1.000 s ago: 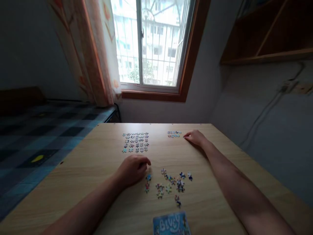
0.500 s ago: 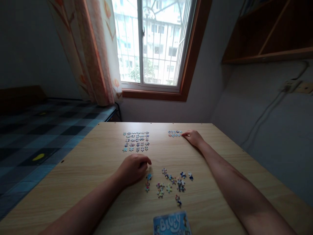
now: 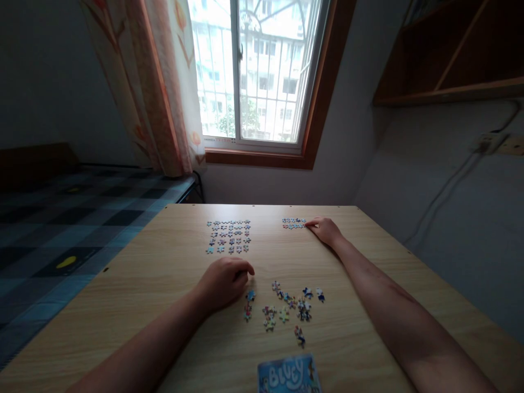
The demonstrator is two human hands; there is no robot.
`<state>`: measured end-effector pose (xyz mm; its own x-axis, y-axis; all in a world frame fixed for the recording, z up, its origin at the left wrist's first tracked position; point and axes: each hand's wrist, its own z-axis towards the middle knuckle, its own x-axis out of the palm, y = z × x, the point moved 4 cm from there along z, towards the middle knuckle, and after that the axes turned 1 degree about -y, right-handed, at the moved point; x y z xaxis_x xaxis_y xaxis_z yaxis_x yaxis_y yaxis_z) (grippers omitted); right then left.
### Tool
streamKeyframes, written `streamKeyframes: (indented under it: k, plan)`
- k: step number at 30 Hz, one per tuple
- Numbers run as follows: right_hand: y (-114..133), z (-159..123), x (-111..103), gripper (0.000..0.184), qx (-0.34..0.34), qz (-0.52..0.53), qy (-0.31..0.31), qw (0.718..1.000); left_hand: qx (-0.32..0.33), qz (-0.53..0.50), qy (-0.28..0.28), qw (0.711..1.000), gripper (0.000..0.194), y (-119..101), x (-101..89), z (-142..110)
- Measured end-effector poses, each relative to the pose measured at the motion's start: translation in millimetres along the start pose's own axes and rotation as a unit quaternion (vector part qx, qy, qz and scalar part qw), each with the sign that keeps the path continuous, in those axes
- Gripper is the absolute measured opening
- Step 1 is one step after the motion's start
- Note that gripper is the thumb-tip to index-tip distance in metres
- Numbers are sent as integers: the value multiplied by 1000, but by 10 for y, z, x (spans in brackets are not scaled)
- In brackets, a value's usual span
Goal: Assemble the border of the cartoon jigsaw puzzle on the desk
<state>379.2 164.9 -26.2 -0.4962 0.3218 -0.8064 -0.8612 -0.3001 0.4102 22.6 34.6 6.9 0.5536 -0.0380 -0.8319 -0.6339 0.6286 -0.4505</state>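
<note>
At the far side of the table, my right hand [image 3: 326,229] pinches a small puzzle piece [image 3: 305,225] at the right end of the lower of two short rows of puzzle pieces [image 3: 292,220]; the fingertips mostly cover it. My left hand [image 3: 225,277] rests on the wood, loosely curled, its index finger apart from the thumb and nothing visible in it. Just beyond it lies a block of spaced-out puzzle pieces [image 3: 230,234] in several rows. Two touching pieces [image 3: 249,301] sit close to the left wrist. Loose puzzle pieces [image 3: 303,309] are scattered between my forearms.
A blue box marked "Bluey" [image 3: 289,374] lies at the near edge of the wooden table [image 3: 164,262]. To the left is a bed with a checked cover [image 3: 102,202]. A window [image 3: 266,76] is ahead, and a wall shelf [image 3: 450,93] hangs at right.
Both hands hold almost the same places, with my right fingertips still at the end of the lower row. The whole view has shifted very slightly.
</note>
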Motion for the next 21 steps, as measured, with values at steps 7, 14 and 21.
streamKeyframes:
  k: [7,14,21]
  plan:
    - [-62,-17,-108,27,57,12,-46,997,3,-3,0,1000,27,-4,-3,2]
    - [521,27,-198,30,-9,53,29,998,-1,-5,7,1000,27,-31,-12,3]
    - [1823,-389,-40,30,-174,74,429,883,1,5,55,998,18,-118,-66,-20]
